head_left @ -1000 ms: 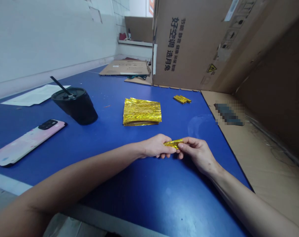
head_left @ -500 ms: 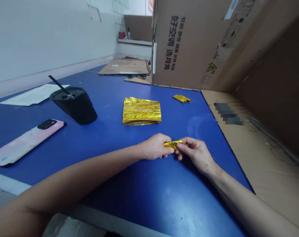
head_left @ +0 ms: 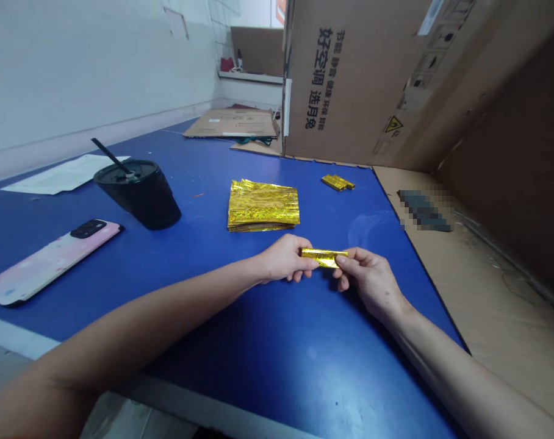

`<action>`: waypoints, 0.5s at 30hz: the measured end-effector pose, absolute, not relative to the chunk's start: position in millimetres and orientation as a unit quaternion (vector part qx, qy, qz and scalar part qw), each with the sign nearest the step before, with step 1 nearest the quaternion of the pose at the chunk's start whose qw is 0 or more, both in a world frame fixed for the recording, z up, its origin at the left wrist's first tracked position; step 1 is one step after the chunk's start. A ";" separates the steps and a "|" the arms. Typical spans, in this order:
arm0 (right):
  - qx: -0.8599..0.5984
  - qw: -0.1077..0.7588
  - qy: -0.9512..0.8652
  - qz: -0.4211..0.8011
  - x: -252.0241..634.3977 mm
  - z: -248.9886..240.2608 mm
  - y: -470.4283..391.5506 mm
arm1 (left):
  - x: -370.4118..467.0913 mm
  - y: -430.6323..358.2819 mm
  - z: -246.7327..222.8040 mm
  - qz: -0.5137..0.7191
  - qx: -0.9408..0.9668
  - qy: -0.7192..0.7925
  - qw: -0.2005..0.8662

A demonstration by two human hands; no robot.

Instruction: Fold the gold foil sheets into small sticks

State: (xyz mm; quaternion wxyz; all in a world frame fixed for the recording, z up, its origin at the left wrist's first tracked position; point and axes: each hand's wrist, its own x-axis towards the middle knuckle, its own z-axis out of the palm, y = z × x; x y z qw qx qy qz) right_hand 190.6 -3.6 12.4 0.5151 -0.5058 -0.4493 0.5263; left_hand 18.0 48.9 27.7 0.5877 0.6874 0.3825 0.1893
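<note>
Pinching opposite ends of a folded strip of gold foil paper [head_left: 325, 257], the left hand [head_left: 284, 257] and right hand [head_left: 373, 274] hold the strip level between them near the front of the blue tabletop [head_left: 281, 353]. Each thumb presses on the near face of the strip; the fingers curl behind it. Whether the strip touches the tabletop cannot be determined. To the left lies a smartphone [head_left: 52, 262] in a pink and white case, camera side up.

Just beyond the hands, a stack of gold foil sheets [head_left: 263, 204] lies flat, its edges slightly uneven. Left of the stack stands a black lidded tumbler [head_left: 144, 198] with a black straw. Farther back on the right, a small group of narrow gold foil pieces [head_left: 338, 182] lies overlapping.

Progress, by judgement: the narrow pieces appear folded and set aside, the strip in hand appears partly or fully folded, and the stack appears to be unfolded stock. On this reading, only a small share is complete. The number of sheets cannot be counted.

At the rear, a printed cardboard carton [head_left: 363, 85] stands upright, with flattened cardboard [head_left: 233, 124] to its left.
</note>
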 end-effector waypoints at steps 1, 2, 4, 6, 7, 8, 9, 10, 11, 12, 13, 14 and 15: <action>-0.503 0.520 -0.443 0.530 190.8 12.0 -3.3 | 18.0 49.2 27.3 0.199 0.676 0.379 0.601; -0.500 0.523 -0.438 0.533 191.1 11.6 -3.1 | 18.0 49.2 26.9 0.207 0.660 0.374 0.617; -0.495 0.530 -0.431 0.537 191.8 10.5 -2.7 | 18.1 48.9 26.1 0.220 0.623 0.367 0.655; -0.495 0.532 -0.427 0.539 192.3 9.5 -2.4 | 18.3 48.5 25.4 0.225 0.594 0.369 0.678; -0.497 0.531 -0.426 0.539 192.3 9.2 -2.3 | 18.5 48.2 25.0 0.226 0.588 0.372 0.682; -0.499 0.529 -0.426 0.538 192.1 9.1 -2.2 | 18.7 48.1 24.4 0.227 0.588 0.374 0.680; -0.501 0.528 -0.427 0.536 191.7 9.2 -2.1 | 18.8 48.0 23.8 0.229 0.593 0.376 0.674; -0.505 0.527 -0.427 0.534 191.3 9.3 -2.1 | 19.0 47.9 23.1 0.231 0.600 0.378 0.666; -0.508 0.527 -0.429 0.530 190.7 9.5 -2.1 | 19.1 47.8 22.3 0.232 0.609 0.381 0.656; -0.511 0.526 -0.431 0.526 190.1 9.6 -2.2 | 19.1 47.6 21.5 0.233 0.619 0.387 0.643; -0.514 0.526 -0.434 0.520 189.4 9.7 -2.4 | 19.2 47.5 20.7 0.232 0.628 0.396 0.628; -0.517 0.526 -0.437 0.514 188.7 9.7 -2.6 | 19.4 47.3 19.9 0.232 0.636 0.407 0.613; -0.520 0.528 -0.439 0.508 188.1 9.6 -2.9 | 19.5 47.0 19.1 0.232 0.641 0.419 0.599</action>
